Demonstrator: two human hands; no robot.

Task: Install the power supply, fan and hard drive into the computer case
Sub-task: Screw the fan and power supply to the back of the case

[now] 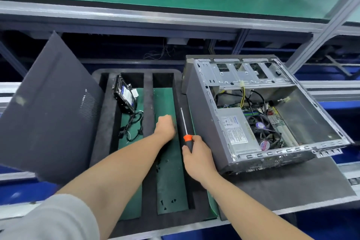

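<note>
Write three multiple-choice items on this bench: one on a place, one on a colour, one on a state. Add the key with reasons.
1. Where is the hard drive?
A) in the foam tray, left of the computer case
B) inside a drive bay
C) on the green shelf

2. What colour is the screwdriver collar?
A) blue
B) orange
C) yellow

3. What is the right hand doing?
A) lying flat
B) lifting the side panel
C) gripping the screwdriver

Key:
1 A, the drive stands in a tray slot.
2 B, an orange ring sits above the black handle.
3 C, its fingers curl round the handle.
</note>
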